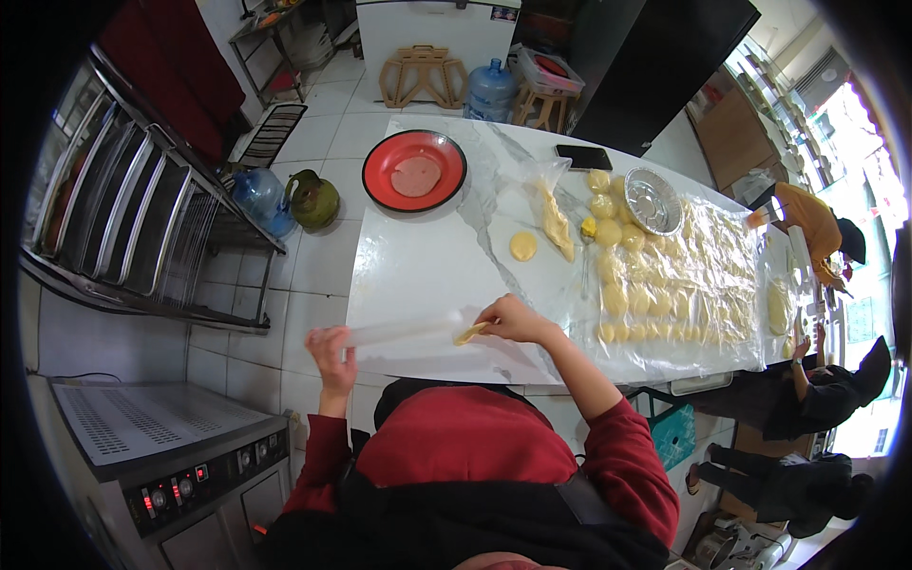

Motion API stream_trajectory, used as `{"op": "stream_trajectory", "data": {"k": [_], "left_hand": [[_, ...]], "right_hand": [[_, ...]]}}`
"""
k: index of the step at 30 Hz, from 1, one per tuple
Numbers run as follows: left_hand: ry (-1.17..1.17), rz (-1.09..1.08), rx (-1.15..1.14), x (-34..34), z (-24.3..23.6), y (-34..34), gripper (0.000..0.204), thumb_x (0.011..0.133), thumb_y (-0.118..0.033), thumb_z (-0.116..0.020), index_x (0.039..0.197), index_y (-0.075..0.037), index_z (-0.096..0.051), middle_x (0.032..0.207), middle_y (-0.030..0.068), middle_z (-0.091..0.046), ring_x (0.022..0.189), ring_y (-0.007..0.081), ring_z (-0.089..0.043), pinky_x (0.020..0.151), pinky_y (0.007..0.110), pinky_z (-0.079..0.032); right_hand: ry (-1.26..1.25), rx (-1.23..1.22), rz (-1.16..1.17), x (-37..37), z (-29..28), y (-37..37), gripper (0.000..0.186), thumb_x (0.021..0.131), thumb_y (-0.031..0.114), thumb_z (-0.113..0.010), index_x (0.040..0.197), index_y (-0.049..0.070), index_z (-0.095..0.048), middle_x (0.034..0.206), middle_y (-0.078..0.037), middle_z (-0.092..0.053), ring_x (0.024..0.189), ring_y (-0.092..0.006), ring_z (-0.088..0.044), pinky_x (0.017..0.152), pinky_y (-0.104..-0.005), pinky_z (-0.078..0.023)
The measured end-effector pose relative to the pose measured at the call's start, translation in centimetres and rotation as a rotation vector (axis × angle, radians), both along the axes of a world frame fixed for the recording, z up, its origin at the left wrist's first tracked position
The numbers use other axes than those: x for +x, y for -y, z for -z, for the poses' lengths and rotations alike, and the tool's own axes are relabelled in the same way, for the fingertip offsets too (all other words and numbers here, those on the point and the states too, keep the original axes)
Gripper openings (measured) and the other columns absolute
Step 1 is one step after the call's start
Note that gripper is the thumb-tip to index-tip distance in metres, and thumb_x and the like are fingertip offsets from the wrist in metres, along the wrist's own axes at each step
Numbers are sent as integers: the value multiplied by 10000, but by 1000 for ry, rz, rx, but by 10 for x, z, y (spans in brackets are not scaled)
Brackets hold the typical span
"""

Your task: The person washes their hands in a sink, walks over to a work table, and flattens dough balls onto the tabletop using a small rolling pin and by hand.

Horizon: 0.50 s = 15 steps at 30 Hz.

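Observation:
My left hand (332,348) grips the left end of a pale rolling pin (399,331) at the marble table's (389,266) near edge. My right hand (503,319) pinches a small flat piece of dough (469,332) at the pin's right end. Beyond them lie a dough round (522,246) and a plastic bag with dough (556,220). A red black-rimmed dish (403,152) holds a pink round. Rows of dough balls (646,302) under clear plastic fill the right side, with a foil pan (654,199) at their back.
A tray rack (133,209) and steel appliance (166,432) stand left, with a green gas cylinder (312,198) and water jug (261,204). A phone (582,158) lies at the table's back. Several co-workers (807,399) are along the right. A black fridge (646,66) stands behind.

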<state>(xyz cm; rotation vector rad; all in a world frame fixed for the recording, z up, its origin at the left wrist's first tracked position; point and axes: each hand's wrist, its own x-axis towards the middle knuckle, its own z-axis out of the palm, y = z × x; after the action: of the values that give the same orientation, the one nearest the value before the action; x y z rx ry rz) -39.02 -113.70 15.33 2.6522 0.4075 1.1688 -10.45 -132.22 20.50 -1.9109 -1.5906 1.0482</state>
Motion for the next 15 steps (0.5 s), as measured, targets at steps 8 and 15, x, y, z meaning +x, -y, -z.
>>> {"op": "stream_trajectory", "data": {"k": [8, 15], "left_hand": [[657, -531, -606, 15, -22, -22, 318, 837, -142, -534, 1096, -3, -411, 1057, 97, -470, 957, 184, -452, 857, 292, -340], [717, -526, -732, 29, -23, -35, 345, 869, -211, -495, 1125, -10, -381, 1025, 90, -473, 895, 155, -452, 791, 275, -361]], "right_hand": [[141, 386, 760, 29, -12, 36, 196, 716, 75, -588, 898, 17, -631, 830, -116, -629, 781, -242, -596, 736, -327, -459], [684, -108, 577, 10, 46, 67, 742, 803, 462, -454, 1335, 40, -154, 1395, -110, -165, 1291, -233, -153, 1007, -538, 0]]}}
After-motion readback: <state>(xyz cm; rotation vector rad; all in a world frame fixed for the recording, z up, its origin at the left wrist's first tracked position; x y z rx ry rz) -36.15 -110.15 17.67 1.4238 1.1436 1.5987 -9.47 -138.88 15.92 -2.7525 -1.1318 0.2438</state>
